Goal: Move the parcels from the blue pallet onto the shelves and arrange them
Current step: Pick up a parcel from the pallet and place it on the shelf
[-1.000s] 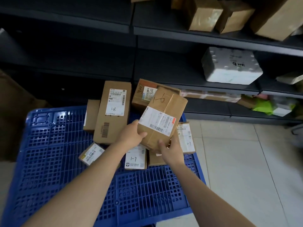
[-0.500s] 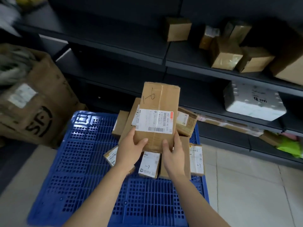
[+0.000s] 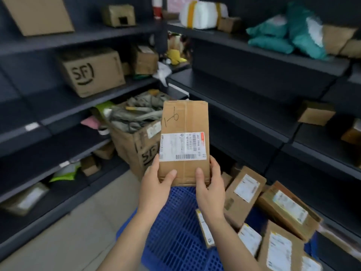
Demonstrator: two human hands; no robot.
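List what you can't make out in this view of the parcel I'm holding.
Head view:
- held parcel: label print too small, blurred.
- Fingers of left hand and right hand: hidden behind the parcel.
- blue pallet: mostly covered by other parcels, cut off by bottom edge.

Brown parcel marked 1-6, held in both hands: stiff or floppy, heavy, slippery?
Probably stiff: the parcel shows flat faces though the left hand and right hand grip only its bottom end. Likely light: it stands upright from that grip. Its tape strip may be slick, bare cardboard less so.
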